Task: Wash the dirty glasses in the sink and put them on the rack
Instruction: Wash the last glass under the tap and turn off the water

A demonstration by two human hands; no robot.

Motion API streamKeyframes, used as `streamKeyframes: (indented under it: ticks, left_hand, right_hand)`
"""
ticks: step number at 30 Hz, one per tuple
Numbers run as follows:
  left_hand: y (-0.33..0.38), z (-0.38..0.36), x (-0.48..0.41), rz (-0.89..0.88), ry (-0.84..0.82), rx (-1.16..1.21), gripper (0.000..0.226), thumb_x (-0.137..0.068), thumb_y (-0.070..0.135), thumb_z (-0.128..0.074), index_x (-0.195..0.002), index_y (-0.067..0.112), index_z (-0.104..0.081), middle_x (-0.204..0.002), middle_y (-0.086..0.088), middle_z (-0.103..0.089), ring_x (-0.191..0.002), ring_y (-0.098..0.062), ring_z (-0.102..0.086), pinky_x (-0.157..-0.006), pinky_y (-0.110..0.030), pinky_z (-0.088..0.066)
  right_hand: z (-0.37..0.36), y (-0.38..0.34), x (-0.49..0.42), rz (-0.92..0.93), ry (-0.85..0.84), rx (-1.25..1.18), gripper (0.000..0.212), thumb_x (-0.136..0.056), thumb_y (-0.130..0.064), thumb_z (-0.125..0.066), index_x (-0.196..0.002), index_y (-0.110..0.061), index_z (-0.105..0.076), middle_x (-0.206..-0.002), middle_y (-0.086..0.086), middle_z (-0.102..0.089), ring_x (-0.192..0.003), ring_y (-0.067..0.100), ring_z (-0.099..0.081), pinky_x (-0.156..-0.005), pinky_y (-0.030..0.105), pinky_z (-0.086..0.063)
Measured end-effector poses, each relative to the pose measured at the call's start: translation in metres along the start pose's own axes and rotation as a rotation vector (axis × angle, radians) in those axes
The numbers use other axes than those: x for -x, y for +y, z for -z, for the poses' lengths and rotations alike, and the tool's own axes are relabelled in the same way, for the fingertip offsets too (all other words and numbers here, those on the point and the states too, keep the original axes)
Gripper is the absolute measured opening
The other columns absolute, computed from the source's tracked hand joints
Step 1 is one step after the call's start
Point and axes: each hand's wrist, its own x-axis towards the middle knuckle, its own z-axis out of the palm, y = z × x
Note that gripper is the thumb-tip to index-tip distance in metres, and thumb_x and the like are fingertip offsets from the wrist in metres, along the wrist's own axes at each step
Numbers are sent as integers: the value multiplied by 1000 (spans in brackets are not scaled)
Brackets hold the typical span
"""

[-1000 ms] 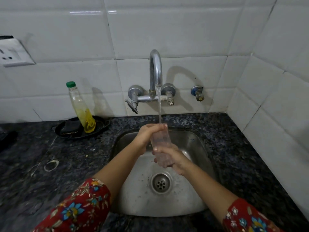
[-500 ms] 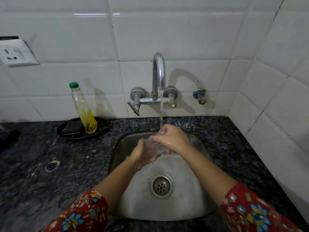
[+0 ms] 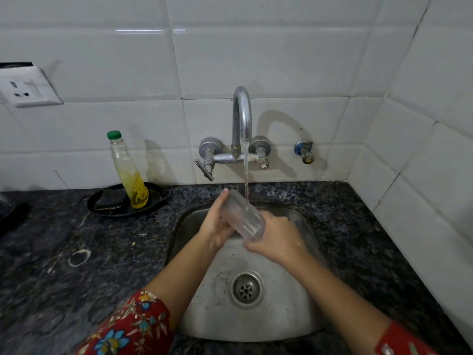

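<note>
A clear ribbed glass (image 3: pixel 242 217) lies tilted on its side above the steel sink (image 3: pixel 294 311), under the running water from the chrome tap (image 3: pixel 242 116). The stream hits its upper side. My left hand (image 3: pixel 216 225) grips the glass from the left, fingers wrapped along it with fingertips near its far end. My right hand (image 3: pixel 275 238) holds its near, lower end from the right. No rack is in view.
A dish-soap bottle (image 3: pixel 129 172) with a green cap stands in a black dish (image 3: pixel 102 204) holding a dark scrubber, left of the sink on the dark granite counter (image 3: pixel 76 278). White tiled walls close in behind and on the right. A wall socket (image 3: pixel 27 89) sits far left.
The glass went from upright under the stream to lying tilted sideways. My right hand moved from over the top of the glass down to its lower end; my left hand slid up along it.
</note>
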Motion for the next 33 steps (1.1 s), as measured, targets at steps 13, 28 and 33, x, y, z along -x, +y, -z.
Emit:
streamKeyframes:
  ticks: [13, 28, 33]
  left_hand:
    - [-11, -10, 11, -158, -210, -537, 19, -77, 21, -79, -89, 12, -67, -83, -1, -70, -80, -15, -70, -69, -28, -54]
    - [57, -12, 8, -524, 238, -501, 60, -102, 43, -38, -153, 19, -17, -159, -8, -26, -143, -28, -29, -116, -52, -26]
    - [52, -18, 4, -569, 284, -449, 58, -104, 40, -34, -156, 27, -11, -162, -1, -18, -146, -24, -23, -118, -44, -21]
  right_hand:
    - [-46, 13, 13, -245, -172, -1050, 49, -74, -20, -79, -116, -22, -54, -102, -3, -67, -93, 12, -64, -77, 26, -54]
    - [-57, 6, -2, -292, -62, -1132, 66, -61, -5, -86, -116, -24, -54, -110, -6, -59, -92, 11, -58, -58, 23, -49]
    - [-60, -5, -7, -239, -110, -1057, 69, -54, -11, -90, -111, -26, -55, -117, -2, -61, -107, 19, -58, -89, 38, -52]
